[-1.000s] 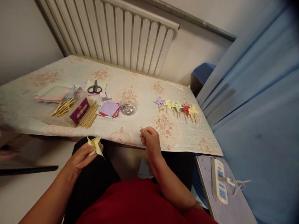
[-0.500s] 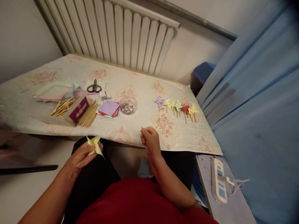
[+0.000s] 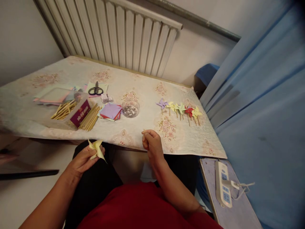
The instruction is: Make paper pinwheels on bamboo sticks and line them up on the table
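Observation:
My left hand [image 3: 84,159] is closed on a pale yellow folded paper pinwheel [image 3: 97,149], held over my lap below the table's front edge. My right hand [image 3: 152,144] is a fist around a thin wooden stick [image 3: 144,131]; only the stick's tip shows above the fingers, at the table's front edge. The two hands are apart.
On the floral tablecloth [image 3: 147,95] lie a row of finished pinwheels [image 3: 181,109], a clear bowl of shiny bits [image 3: 130,109], a stack of coloured paper squares [image 3: 111,111], loose wooden sticks [image 3: 90,117], a purple box [image 3: 80,113] and scissors [image 3: 95,90]. A power strip [image 3: 222,184] lies at the lower right.
Hardly anything has moved; my right hand with the stick shifted very slightly to the left.

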The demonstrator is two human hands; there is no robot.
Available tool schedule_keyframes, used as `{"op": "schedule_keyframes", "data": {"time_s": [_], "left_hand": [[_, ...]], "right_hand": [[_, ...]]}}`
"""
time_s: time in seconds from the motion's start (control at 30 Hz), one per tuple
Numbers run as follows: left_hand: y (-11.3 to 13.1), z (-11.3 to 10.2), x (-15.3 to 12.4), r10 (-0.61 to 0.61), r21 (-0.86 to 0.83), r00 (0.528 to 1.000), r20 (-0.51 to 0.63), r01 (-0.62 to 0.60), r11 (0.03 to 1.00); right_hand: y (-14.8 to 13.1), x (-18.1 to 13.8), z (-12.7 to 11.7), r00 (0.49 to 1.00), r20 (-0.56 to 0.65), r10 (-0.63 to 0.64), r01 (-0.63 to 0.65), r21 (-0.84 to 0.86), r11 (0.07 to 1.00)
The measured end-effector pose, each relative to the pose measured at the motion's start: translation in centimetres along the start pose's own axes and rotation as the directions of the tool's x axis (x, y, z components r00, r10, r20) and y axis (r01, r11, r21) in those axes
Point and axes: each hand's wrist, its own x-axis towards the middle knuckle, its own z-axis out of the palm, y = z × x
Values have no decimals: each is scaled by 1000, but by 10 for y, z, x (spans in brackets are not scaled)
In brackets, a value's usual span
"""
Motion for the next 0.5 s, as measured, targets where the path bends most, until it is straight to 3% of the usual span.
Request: {"op": "schedule_keyframes", "data": {"time_s": [0.2,0.33,0.5], "left_hand": [[0,1,0,-49,-28,994,-99,47,999],[2,5,-2,-71,-43,996,-58,69,997],[3,8,-1,-33,-87,992,-124,22,996]], "right_hand": [[-3,-2,1,999,23,25,-26,21,999],[-3,-1,0,998,34,48,-49,28,998],[-3,1,-2,997,28,65,-66,32,997]]}}
